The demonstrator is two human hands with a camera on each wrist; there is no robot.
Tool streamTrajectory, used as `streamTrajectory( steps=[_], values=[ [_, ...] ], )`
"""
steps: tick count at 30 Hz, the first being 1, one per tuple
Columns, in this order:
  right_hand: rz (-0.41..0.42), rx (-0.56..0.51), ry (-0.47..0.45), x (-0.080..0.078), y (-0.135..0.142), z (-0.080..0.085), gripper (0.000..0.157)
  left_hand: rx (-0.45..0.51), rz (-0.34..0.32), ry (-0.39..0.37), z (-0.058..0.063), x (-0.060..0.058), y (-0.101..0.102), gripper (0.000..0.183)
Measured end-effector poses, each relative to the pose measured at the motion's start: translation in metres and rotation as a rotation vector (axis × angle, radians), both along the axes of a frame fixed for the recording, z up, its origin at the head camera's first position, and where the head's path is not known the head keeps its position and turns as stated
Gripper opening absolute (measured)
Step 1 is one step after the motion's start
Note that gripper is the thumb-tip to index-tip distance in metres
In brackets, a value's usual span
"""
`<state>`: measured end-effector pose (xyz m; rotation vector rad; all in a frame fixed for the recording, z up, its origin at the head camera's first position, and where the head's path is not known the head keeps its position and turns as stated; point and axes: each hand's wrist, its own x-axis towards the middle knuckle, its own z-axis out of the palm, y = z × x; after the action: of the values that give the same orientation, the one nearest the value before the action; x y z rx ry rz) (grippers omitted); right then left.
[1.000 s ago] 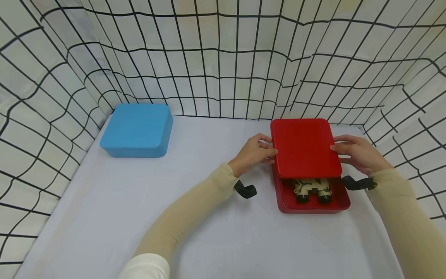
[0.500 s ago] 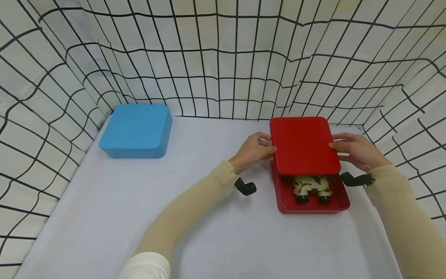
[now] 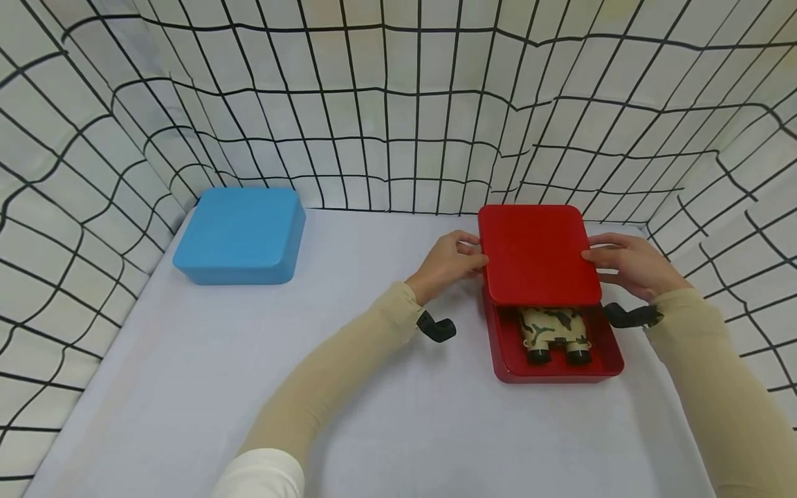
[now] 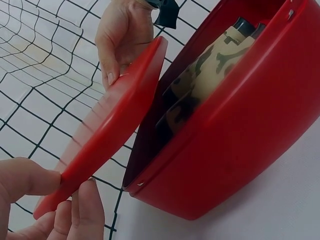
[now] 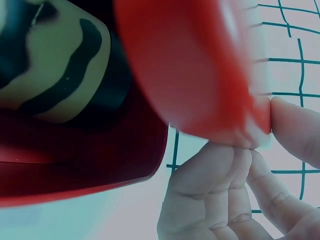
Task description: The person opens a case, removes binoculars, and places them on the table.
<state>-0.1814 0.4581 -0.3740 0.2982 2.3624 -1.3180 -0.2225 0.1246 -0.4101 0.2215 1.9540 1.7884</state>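
Observation:
A red box [image 3: 557, 379] stands at the right of the white table, and camouflage binoculars [image 3: 556, 332] lie inside it. Above its far part is a red lid [image 3: 540, 252], raised and tilted off the rim. My left hand [image 3: 450, 261] pinches the lid's left edge between thumb and fingers. At the opposite edge, my right hand [image 3: 635, 265] grips the lid the same way. In the left wrist view the lid [image 4: 107, 130] slants beside the box [image 4: 225, 135], with the binoculars [image 4: 210, 70] partly showing. The lid covers the far end of the binoculars in the head view.
To the left on the table sits a closed blue box [image 3: 241, 235]. A black grid net [image 3: 386, 138] over white cloth walls in the back and both sides. Black wrist mounts [image 3: 438, 326] stick out from both sleeves.
Both hands have moved the red lid slightly away from me, toward the net. More of the camouflage binoculars shows now. The red box has stayed nearly in place.

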Motion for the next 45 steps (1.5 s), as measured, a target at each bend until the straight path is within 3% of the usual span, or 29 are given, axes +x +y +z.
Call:
streamTrajectory(
  steps=[18, 34, 45],
  values=[
    [-0.019, -0.009, 0.051, -0.011, -0.001, 0.000, 0.076, 0.043, 0.044, 0.027, 0.000, -0.011, 0.003, 0.039],
    [-0.054, 0.017, 0.056, -0.023, -0.005, 0.005, 0.077, 0.015, 0.095, 0.053, -0.003, -0.021, 0.007, 0.039],
    [-0.071, 0.024, 0.066, -0.029, -0.006, 0.007, 0.077, 0.013, 0.076, 0.055, -0.004, -0.025, 0.009, 0.047]
  ],
)
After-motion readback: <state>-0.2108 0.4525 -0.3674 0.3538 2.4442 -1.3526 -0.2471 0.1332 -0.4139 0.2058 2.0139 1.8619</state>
